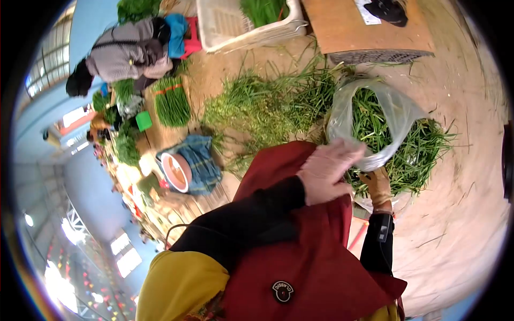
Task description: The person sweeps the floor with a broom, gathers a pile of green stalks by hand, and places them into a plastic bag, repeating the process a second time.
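My left hand (pixel 327 172), in a pale pink glove, is smeared by motion. Its thumb stands apart from the stretched fingers, and the fingertips overlap the near rim of a clear plastic bag (pixel 399 104). Long green chive-like leaves (pixel 367 117) fill the bag's opening. In a tan glove, my right hand (pixel 379 187) has its fingers curled at the bag's gathered lower edge; part of that grip is hidden by plastic and leaves. More loose green leaves (pixel 431 155) surround the bag on its right side.
Loose trimmings (pixel 267 101) cover the floor beside the bag. A tied bundle of green stalks (pixel 172 101), a pink basin (pixel 176 172) on blue cloth, a white crate (pixel 219 32) and a wooden board (pixel 369 32) stand around. Another person (pixel 126 51) bends over at upper left.
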Available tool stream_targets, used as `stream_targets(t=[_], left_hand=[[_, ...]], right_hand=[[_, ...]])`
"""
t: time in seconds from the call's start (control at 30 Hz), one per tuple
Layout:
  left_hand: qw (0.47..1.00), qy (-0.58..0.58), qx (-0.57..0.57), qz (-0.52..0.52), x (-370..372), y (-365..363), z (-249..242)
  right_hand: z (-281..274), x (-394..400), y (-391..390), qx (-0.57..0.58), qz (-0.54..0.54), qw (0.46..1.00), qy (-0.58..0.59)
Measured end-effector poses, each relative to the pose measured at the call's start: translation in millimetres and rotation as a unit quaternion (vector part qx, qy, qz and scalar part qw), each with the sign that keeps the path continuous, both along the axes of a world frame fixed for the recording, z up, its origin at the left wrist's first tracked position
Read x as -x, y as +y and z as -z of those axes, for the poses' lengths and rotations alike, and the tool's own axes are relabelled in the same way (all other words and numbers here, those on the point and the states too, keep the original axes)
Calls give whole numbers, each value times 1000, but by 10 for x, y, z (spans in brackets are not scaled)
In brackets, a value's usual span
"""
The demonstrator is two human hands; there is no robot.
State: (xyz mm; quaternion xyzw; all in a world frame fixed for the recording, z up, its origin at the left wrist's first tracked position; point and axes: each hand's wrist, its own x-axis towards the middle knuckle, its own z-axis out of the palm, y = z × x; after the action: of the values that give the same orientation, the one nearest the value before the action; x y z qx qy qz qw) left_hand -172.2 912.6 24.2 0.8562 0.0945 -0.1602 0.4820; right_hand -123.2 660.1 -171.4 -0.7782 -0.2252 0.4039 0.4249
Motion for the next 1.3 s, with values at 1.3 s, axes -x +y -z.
stream_targets(t=[1.3], left_hand=[[853, 350, 328, -205, 6102, 654, -439]], right_hand=[[-556, 2400, 212, 289, 118, 860, 404]])
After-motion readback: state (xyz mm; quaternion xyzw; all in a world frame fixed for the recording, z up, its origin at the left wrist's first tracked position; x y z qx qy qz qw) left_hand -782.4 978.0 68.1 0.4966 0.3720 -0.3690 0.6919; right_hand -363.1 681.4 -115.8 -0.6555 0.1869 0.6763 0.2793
